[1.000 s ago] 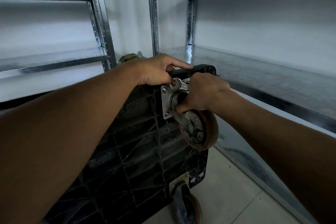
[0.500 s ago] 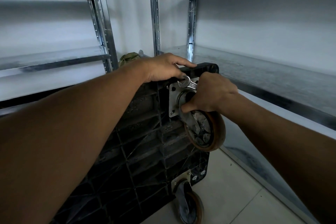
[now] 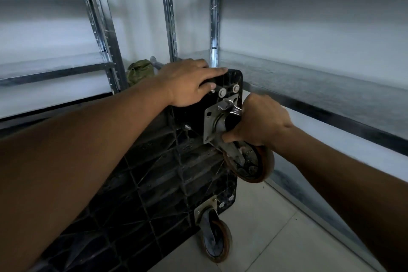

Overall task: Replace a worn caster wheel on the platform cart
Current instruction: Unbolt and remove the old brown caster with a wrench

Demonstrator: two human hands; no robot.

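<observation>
The black plastic platform cart stands on its side with its ribbed underside facing me. My left hand lies over the cart's top corner, fingers spread along the edge. The upper caster has an orange-brown wheel and a steel mounting plate that sits away from the cart's corner, where two bolts with washers show. My right hand grips the caster's swivel housing together with a steel wrench, whose head pokes out above my fingers. A second caster is fixed at the lower corner.
Galvanised steel shelving runs along the right wall close beside the caster, and another rack stands at the left. A green cloth bundle lies behind the cart in the corner. Pale floor tiles lie below the lower wheel.
The upper caster with its plate has shifted right and down, away from the cart's corner, in my right hand. Two bolts on the corner now show. My left hand has flattened on the cart's edge.
</observation>
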